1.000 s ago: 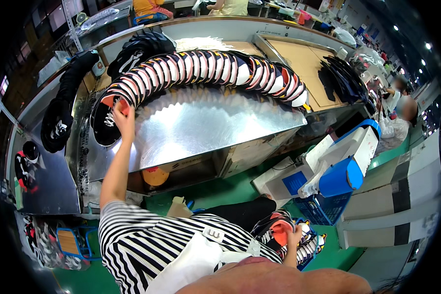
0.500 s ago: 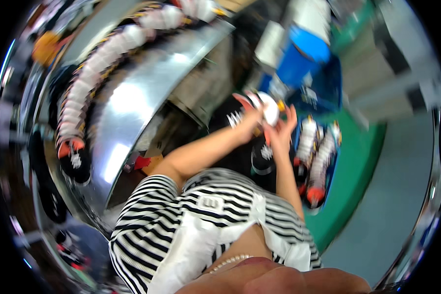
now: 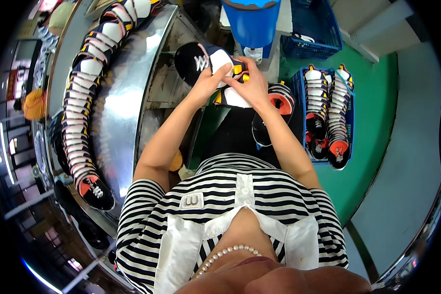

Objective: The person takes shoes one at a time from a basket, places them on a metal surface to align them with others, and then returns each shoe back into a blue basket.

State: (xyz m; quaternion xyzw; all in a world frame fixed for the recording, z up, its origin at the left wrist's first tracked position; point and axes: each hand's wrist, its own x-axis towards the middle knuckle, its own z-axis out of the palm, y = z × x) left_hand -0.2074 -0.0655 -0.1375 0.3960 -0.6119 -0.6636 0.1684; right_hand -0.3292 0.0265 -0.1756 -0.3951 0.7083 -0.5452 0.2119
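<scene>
A black shoe upper (image 3: 185, 62) with white laces, a white side panel and yellow tabs hangs tilted in front of me, toe to the left. My left hand (image 3: 209, 84) pinches its lower edge by the white panel, thumb on top. My right hand (image 3: 251, 84) grips the heel end, fingers behind the yellow tabs. Both thumbs nearly meet on the upper. Just below my fingers shows another white-panelled upper (image 3: 234, 98); whether I hold it too I cannot tell. Under my right forearm, at my lap, lie black uppers with a coral lining (image 3: 282, 104).
Along the metal table (image 3: 120, 110) at left runs a long curved row of nested uppers (image 3: 76, 128). On the right, a blue crate (image 3: 352, 125) holds two more nested rows. A blue bucket (image 3: 252, 24) stands ahead, beside another blue crate (image 3: 312, 49) on the green floor.
My view has steadied and shifted. The upper has turned so its laced toe points left and its side shows, with both hands still on it.
</scene>
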